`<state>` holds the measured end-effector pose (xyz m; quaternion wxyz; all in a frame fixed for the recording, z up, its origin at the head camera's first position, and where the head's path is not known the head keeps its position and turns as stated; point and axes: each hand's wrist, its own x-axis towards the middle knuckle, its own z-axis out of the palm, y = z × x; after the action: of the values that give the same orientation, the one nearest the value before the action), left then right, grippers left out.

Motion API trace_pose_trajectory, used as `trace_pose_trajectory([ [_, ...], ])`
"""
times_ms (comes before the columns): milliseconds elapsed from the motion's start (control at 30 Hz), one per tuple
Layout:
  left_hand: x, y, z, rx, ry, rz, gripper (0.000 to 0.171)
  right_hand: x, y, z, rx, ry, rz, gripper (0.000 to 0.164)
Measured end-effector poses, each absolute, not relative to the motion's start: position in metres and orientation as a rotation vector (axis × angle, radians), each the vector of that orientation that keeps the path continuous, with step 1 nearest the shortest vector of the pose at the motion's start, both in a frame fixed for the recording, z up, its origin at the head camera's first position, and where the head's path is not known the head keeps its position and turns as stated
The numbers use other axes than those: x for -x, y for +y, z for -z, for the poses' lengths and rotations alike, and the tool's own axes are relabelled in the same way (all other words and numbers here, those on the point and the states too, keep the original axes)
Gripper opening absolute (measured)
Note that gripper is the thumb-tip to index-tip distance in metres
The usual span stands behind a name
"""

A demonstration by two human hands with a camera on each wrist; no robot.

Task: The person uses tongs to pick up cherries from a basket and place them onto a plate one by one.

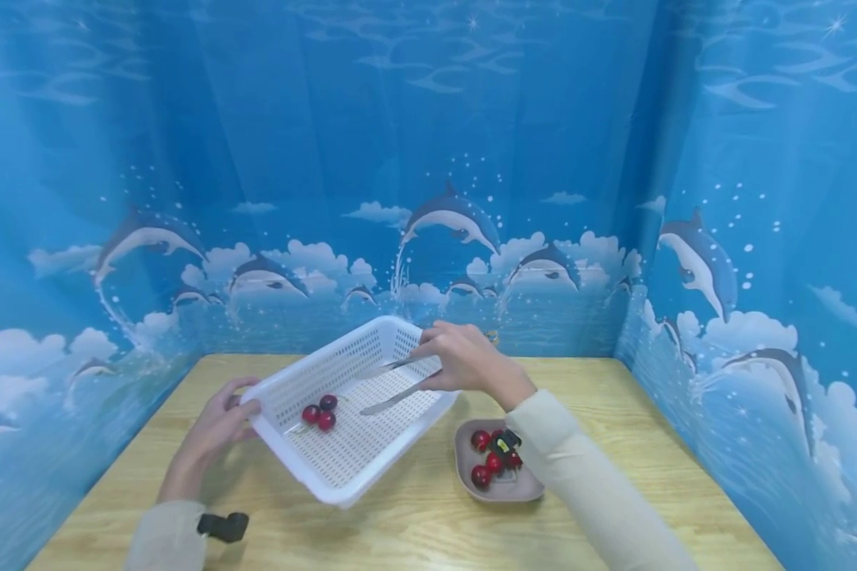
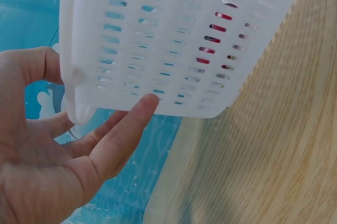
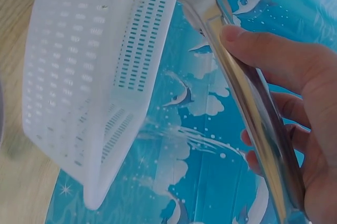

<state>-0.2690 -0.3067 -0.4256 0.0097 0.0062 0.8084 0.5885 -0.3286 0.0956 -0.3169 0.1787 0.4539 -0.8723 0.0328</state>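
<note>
A white perforated plastic basket (image 1: 393, 461) is held tilted by my left hand (image 1: 217, 424), thumb and fingers gripping its left end at the rim. Inside lie three dark red cherries (image 1: 326, 421), grouped toward that end; red shows through the slots in the left wrist view. My right hand (image 1: 467, 361) holds metal tongs (image 1: 394, 401) over the basket, their two arms spread apart with nothing between the tips. In the right wrist view, thumb and fingers wrap the tongs (image 3: 255, 108), which have a forked end.
A small pinkish-brown dish (image 1: 500, 496) with several red cherries (image 1: 481, 476) stands on the wooden table (image 1: 400, 539), partly covered by the right sleeve (image 1: 578, 468). Blue dolphin-printed curtains (image 1: 428, 119) surround the table at the back and sides.
</note>
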Motion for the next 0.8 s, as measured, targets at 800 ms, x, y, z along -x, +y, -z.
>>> trace_pose_trajectory([
  [800,0.271,-0.307,0.426,-0.022,2.533,-1.826,0.063,0.346,0.027,0.318,-1.325,-2.637,0.073,0.042],
])
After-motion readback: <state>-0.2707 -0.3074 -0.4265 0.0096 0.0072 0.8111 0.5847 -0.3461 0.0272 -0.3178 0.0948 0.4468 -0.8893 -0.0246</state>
